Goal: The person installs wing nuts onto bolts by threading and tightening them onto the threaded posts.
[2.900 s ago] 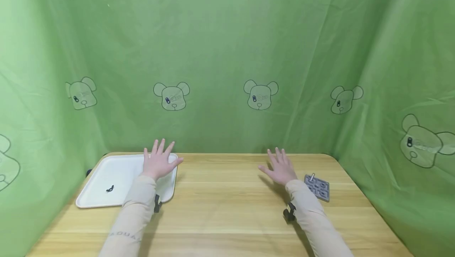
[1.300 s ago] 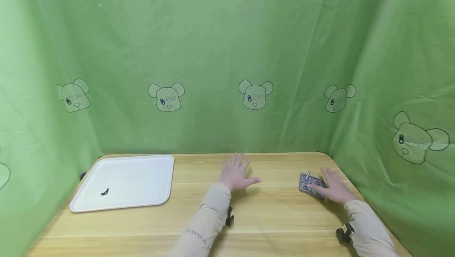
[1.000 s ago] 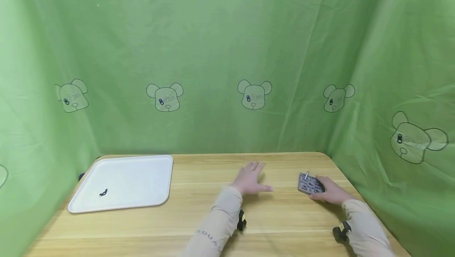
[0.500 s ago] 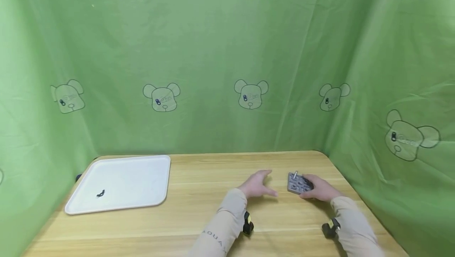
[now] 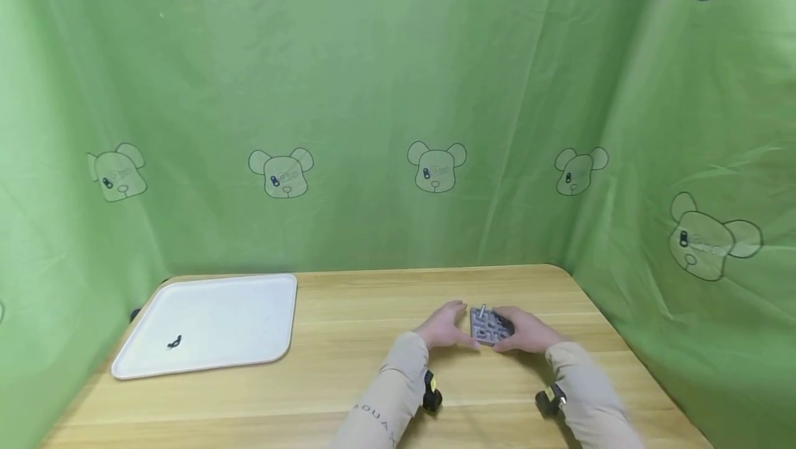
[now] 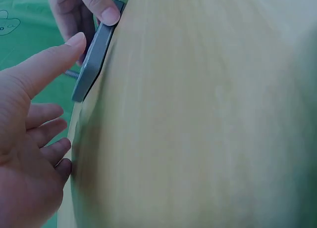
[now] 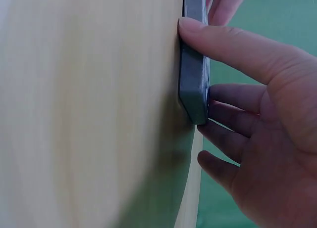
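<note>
A small grey square block with round recesses lies on the wooden table, right of centre. From its far left corner a short metal screw sticks up; its thread shows in the left wrist view. My right hand grips the block's right side, thumb on the near edge, fingers at the side and behind. Beside the left side is my left hand, thumb and fingers spread round that corner. Its thumb overlaps the block in the left wrist view; whether it touches, I cannot tell.
A white tray lies at the table's left, with a small black piece on it, too small to identify. Green curtain hangs behind and along both sides of the wooden table.
My right hand reached the block at the right, took hold of it and slid it left towards the middle. My left hand moved from over the tray rightwards to the block's left side.
</note>
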`<state>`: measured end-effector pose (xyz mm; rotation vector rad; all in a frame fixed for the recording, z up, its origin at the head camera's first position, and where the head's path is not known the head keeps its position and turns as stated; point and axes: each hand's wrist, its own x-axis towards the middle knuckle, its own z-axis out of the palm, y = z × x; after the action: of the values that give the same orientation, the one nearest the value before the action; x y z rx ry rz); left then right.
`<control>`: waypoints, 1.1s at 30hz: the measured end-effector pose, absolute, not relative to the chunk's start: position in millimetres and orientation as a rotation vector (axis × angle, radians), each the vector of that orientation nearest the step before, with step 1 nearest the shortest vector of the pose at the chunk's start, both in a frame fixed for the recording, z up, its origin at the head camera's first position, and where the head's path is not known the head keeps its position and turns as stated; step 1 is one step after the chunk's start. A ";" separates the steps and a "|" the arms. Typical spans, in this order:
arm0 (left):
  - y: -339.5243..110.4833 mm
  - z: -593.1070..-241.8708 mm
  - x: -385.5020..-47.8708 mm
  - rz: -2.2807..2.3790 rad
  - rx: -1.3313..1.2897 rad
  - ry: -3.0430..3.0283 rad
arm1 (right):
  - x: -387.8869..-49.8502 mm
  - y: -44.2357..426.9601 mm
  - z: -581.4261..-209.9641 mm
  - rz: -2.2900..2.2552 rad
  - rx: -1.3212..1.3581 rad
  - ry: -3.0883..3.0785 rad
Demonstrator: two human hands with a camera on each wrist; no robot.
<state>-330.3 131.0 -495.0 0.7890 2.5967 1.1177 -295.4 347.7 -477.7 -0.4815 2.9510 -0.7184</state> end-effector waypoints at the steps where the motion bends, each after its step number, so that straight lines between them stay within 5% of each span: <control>1: 129.9 -495.1 -330.4 1.111 0.788 2.601 | -295.3 343.8 -477.6 -0.724 -0.487 2.944; 33: 22.3 -477.8 -312.9 0.933 0.786 2.651 | -289.4 238.3 -471.5 -0.750 -0.717 2.795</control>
<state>-312.9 22.3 -477.8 0.7863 2.6510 0.9333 -289.4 238.3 -471.5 -0.7165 2.7954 -0.7496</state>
